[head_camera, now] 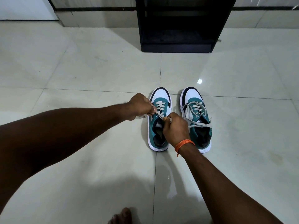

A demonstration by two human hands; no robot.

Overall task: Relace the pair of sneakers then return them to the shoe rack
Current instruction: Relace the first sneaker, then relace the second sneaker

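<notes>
Two teal, white and black sneakers stand side by side on the floor, toes pointing away from me. The left sneaker [159,101] has a pale lace [159,109] crossed through its eyelets. My left hand [140,106] grips one lace end at the shoe's left side. My right hand [175,128], with an orange thread band on its wrist, grips the other end over the shoe's opening. The right sneaker [196,135] has a grey lace [196,109] threaded loosely, with its ends lying across the tongue. A black shoe rack [176,46] stands behind them.
Glossy pale floor tiles [80,70] spread all around. The rack's low shelf is dark and looks bare. A tiled wall base [97,18] runs along the back. My bare toes [121,217] show at the bottom edge.
</notes>
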